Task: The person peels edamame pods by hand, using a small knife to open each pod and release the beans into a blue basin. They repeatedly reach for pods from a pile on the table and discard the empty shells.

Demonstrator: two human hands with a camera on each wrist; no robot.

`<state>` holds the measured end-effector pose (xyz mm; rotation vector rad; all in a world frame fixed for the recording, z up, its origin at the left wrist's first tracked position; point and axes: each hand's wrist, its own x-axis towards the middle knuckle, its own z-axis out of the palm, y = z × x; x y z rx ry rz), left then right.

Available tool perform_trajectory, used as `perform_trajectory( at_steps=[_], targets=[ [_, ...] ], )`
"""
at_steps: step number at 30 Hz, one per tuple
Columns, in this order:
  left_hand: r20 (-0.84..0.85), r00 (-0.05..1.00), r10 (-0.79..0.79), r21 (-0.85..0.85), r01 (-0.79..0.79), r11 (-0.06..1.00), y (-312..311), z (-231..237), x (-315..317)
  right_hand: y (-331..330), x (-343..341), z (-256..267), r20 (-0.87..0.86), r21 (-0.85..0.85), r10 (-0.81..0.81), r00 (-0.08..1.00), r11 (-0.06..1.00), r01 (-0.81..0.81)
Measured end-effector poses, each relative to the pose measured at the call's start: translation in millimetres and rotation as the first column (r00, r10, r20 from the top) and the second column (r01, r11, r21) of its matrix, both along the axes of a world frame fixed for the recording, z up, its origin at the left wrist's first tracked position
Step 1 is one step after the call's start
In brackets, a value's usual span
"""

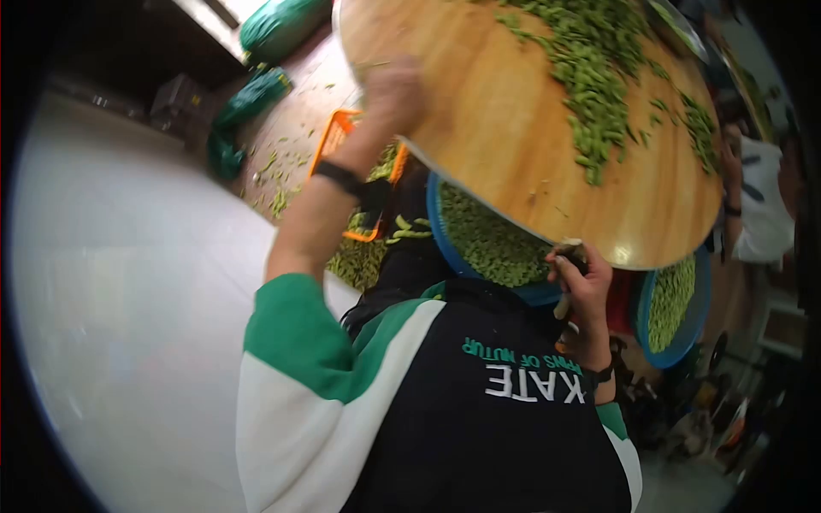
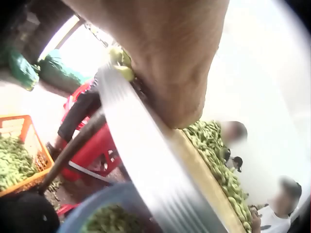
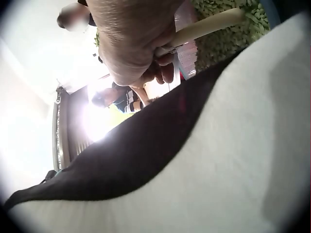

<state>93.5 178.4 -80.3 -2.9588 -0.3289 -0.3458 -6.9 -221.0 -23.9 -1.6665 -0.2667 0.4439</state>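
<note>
Over the left edge of the round wooden tabletop [image 1: 479,111], my left hand [image 1: 395,96] is blurred. Green bean pods [image 2: 125,68] show at its fingers in the left wrist view, beside the table's metal rim [image 2: 141,141]; the fingers are mostly hidden there behind the wrist. My right hand [image 1: 586,278] is close to my chest at the near table edge, fingers curled round a stick-like tool. The tool's pale wooden handle [image 3: 209,26] juts from that hand, and its other end is unclear. A heap of green pods [image 1: 590,85] lies on the tabletop.
A blue basin [image 1: 436,214] of small green pieces stands below the near table edge, another blue basin [image 1: 701,316] to the right. An orange basket [image 1: 335,128] with pods is on the littered floor at left, near green sacks [image 1: 278,34]. A person [image 1: 761,201] sits at right.
</note>
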Motion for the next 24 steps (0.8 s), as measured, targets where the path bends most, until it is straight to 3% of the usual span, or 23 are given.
perform_trajectory(
  at_steps=[1,2,3,4,5,6,7,9,10,11,13,16,17,18,22,24],
  targets=[
    [0.126,0.99,0.065,0.079,-0.076,0.994,11.4,16.8,-19.4,-2.9,0.5,0.6,0.002,0.036,0.007,1.0,0.999,-0.007],
    [0.117,0.98,0.159,0.039,-0.165,0.986,44.5,7.1,-22.8,-7.7,0.8,0.0,-0.024,0.028,-0.014,1.0,1.0,0.014],
    [0.233,0.959,0.161,0.143,-0.197,0.97,53.4,19.3,-42.0,-11.1,1.4,-1.9,-0.016,0.038,-0.047,0.999,0.998,0.047],
    [0.166,0.955,0.248,0.105,-0.267,0.958,72.3,20.6,-52.5,-13.9,2.2,-4.1,-0.089,0.143,-0.074,0.993,0.986,0.086],
    [0.146,0.932,0.332,0.199,-0.356,0.913,75.3,25.0,-58.5,-17.0,3.2,-5.7,-0.163,0.243,-0.092,0.982,0.961,0.13],
    [0.22,0.929,0.298,0.176,-0.338,0.925,71.7,35.0,-60.6,-18.1,5.0,-6.2,-0.19,0.315,-0.091,0.978,0.938,0.148],
    [0.339,0.925,0.172,0.23,-0.259,0.938,63.0,42.6,-56.3,-18.8,7.4,-6.4,-0.186,0.324,-0.123,0.975,0.929,0.179],
    [0.29,0.955,-0.065,0.086,0.042,0.995,24.6,53.0,-39.0,-17.0,11.4,-7.0,-0.363,0.498,-0.097,0.927,0.82,0.281],
    [0.327,0.936,-0.133,-0.285,0.231,0.93,-6.3,55.4,-28.1,-14.6,13.2,-7.4,-0.379,0.51,-0.117,0.918,0.801,0.313],
    [0.378,0.908,-0.18,-0.603,0.389,0.696,-43.7,56.2,-17.5,-17.1,15.6,-8.7,-0.374,0.51,-0.142,0.917,0.794,0.331],
    [0.386,0.768,-0.511,-0.603,0.629,0.491,-115.7,64.3,-2.8,-22.7,19.7,-10.3,-0.424,0.573,-0.04,0.905,0.761,0.302],
    [0.309,0.704,-0.639,-0.583,0.671,0.458,-192.3,53.7,15.4,-23.1,14.9,-6.5,-0.431,0.533,-0.067,0.9,0.786,0.314],
    [0.3,0.699,-0.649,-0.516,0.691,0.505,-207.2,47.3,22.1,-24.2,13.7,-5.1,-0.453,0.525,-0.077,0.888,0.782,0.336],
    [0.291,0.694,-0.658,-0.444,0.708,0.55,-217.0,46.6,26.5,-26.5,11.8,-5.6,-0.458,0.509,-0.09,0.884,0.789,0.344],
    [0.219,0.722,-0.656,-0.502,0.66,0.559,-223.6,51.2,29.1,-27.0,10.2,-7.1,-0.463,0.5,-0.12,0.878,0.783,0.37],
    [-0.032,0.715,-0.698,-0.473,0.605,0.641,-221.3,57.0,25.5,-24.7,12.1,-9.6,-0.407,0.49,-0.109,0.907,0.812,0.317]
  ],
)
